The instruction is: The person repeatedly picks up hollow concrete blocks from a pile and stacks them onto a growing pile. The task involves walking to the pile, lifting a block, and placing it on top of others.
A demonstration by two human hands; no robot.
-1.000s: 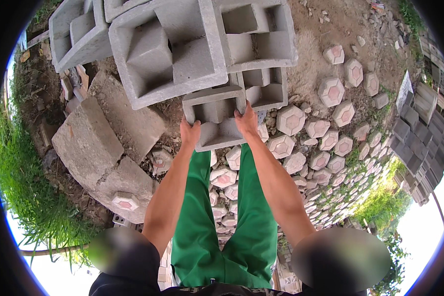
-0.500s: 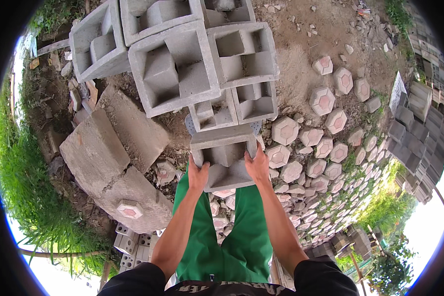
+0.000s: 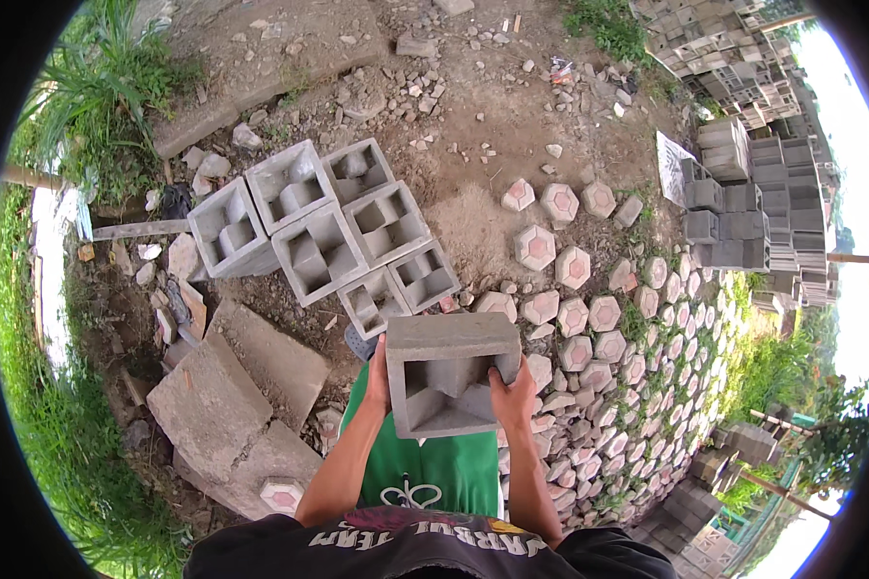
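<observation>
A grey hollow concrete block (image 3: 454,333) is held up in front of my body, its square opening and inner hollows facing me. Gripping its left side is my left hand (image 3: 380,384), fingers partly hidden by the block. My right hand (image 3: 514,396) is closed on the right side, thumb hooked over the rim into the opening. Just beyond, a cluster of similar concrete blocks stands on the dirt, close against each other; the nearest is a smaller block (image 3: 393,307), beside a larger block (image 3: 335,285).
Hexagonal paving stones (image 3: 573,267) with pinkish centres spread over the right side. A broken concrete slab (image 3: 212,391) lies at the left near grass. Stacked grey blocks (image 3: 743,198) stand at the far right. Rubble (image 3: 420,92) is scattered across the dirt beyond the cluster.
The held block has risen from low beside the cluster to closer against my body. The view has shifted, showing more ground beyond the blocks. Both hands keep their grip.
</observation>
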